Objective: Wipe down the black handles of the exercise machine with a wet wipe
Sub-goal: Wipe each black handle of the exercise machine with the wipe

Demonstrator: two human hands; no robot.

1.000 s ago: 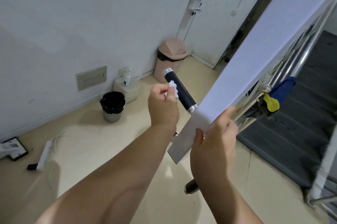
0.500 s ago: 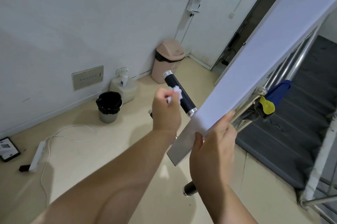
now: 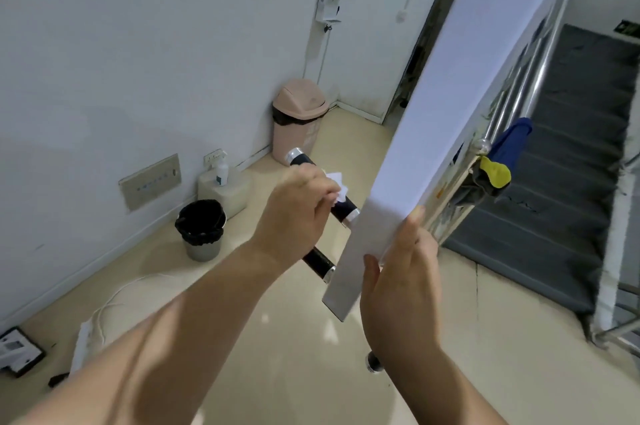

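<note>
A black handle (image 3: 304,160) with silver end caps sticks out to the left of a white slanted post (image 3: 450,85). My left hand (image 3: 298,210) is closed on a small white wet wipe (image 3: 337,184) and presses it against the middle of that handle. A second black handle (image 3: 318,260) shows just below my left wrist. My right hand (image 3: 401,282) grips the lower edge of the post. Under my right wrist a third handle's end cap (image 3: 372,363) peeks out.
A pink swing-lid bin (image 3: 298,120) stands by the wall. Near it sit a small black-lined bin (image 3: 202,229), a white jug (image 3: 239,189) and a spray bottle (image 3: 221,170). A power strip and cable (image 3: 104,307) lie on the floor. Steel railing (image 3: 519,89) and dark stairs (image 3: 561,189) are on the right.
My left hand has slid with the wipe down the upper handle toward the post. The second handle below my wrist has come into sight. My right hand still holds the post.
</note>
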